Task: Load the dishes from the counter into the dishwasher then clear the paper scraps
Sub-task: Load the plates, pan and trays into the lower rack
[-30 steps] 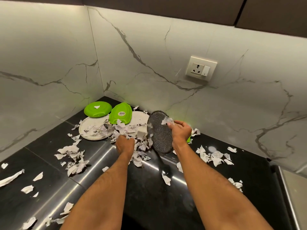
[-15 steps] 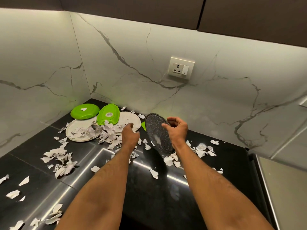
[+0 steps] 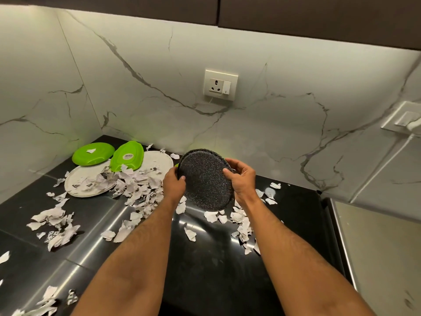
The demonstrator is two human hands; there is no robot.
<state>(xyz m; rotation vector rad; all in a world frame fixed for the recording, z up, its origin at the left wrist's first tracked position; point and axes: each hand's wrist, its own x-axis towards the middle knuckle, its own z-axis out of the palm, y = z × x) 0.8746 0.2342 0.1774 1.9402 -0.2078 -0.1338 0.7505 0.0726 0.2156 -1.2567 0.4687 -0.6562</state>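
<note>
Speckled dark plate held tilted above the worktop near its back edge, left hand and right hand fingers clamped on opposite rims, forearms outstretched.

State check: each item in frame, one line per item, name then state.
Dark speckled round plate: lifted off the counter, tilted, held at both edges.
Left hand: grips the plate's left edge.
Right hand: grips its right edge.
Two bright green plastic dishes: upside down.
White round plate: flat, scraps on it.
Torn paper scraps: scattered over the black counter.
</note>
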